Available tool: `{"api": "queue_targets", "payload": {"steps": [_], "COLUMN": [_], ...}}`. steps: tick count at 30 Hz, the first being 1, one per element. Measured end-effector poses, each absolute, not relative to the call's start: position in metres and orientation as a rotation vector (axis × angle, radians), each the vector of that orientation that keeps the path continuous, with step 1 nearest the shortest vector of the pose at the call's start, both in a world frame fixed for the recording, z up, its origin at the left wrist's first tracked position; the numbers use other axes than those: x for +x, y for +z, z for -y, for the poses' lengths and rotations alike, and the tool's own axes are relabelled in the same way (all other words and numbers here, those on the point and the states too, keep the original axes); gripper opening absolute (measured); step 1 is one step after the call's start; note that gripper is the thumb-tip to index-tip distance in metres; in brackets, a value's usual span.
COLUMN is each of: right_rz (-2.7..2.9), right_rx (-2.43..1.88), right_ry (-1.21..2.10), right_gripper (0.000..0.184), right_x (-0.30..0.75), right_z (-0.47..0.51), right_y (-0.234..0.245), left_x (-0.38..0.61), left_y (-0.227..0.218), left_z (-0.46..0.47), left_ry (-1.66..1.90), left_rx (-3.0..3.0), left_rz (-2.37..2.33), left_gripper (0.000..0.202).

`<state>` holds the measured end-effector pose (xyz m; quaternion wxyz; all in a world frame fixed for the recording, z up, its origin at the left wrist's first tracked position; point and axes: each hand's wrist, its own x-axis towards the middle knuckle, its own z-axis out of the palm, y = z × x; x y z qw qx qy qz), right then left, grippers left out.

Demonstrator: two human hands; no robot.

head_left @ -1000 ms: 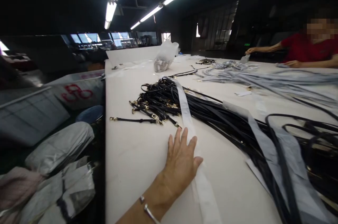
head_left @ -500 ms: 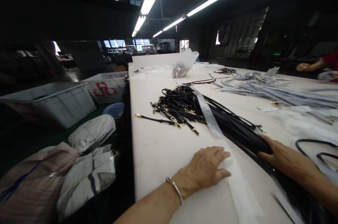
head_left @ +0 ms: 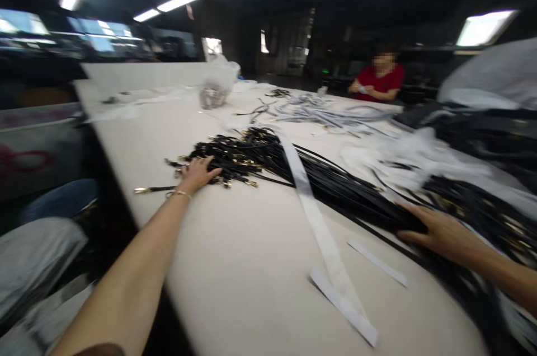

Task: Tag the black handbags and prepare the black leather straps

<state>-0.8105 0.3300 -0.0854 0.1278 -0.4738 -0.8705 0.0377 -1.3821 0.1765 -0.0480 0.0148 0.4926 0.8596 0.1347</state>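
Note:
A long bundle of black straps (head_left: pixel 335 182) with gold metal clasps lies across the table. My right hand (head_left: pixel 428 227) is wrapped round its near part. At the far end, my left hand (head_left: pixel 198 174) reaches out with fingers apart, lying against the clasp ends. One strap end with a gold clasp (head_left: pixel 142 190) sticks out to the left of that hand, partly behind my wrist. Across the bundle runs a white strip (head_left: pixel 308 205), which continues down the tabletop. The view is somewhat blurred.
Two narrow white strips (head_left: pixel 377 262) lie on the white table (head_left: pixel 235 266). Farther back are a clear plastic bag (head_left: pixel 218 84) and grey straps (head_left: pixel 314 108). More black straps (head_left: pixel 474 199) and clear plastic (head_left: pixel 411 154) lie right. A person in red (head_left: pixel 380 79) sits beyond. Wrapped bundles stand left.
My left hand has moved forward and left from the white strip to the clasp ends. My right hand still grips the bundle. The view has swung right, bringing the seated person into sight.

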Motion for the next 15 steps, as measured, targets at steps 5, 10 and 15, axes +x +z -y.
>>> {"api": "queue_targets", "payload": {"steps": [5, 10, 15], "right_rz": [2.383, 2.22, 2.223], "right_rx": [-1.668, -1.872, -1.996], "right_ry": [0.132, 0.172, 0.466], "right_gripper": [0.065, 0.053, 0.032], "right_x": [-0.76, -0.721, -0.712], "right_z": [-0.268, -0.194, -0.116], "right_y": [-0.029, 0.004, -0.007], "left_x": [-1.391, -1.347, -1.272], "left_y": [-0.089, -0.107, -0.115], "left_z": [-0.194, -0.166, -0.131], "left_ry": [0.431, 0.344, 0.386], "left_rx": [1.702, 1.952, 2.104], "left_rz": [-2.621, -2.546, -2.481], "left_gripper": [0.063, 0.057, 0.051]}}
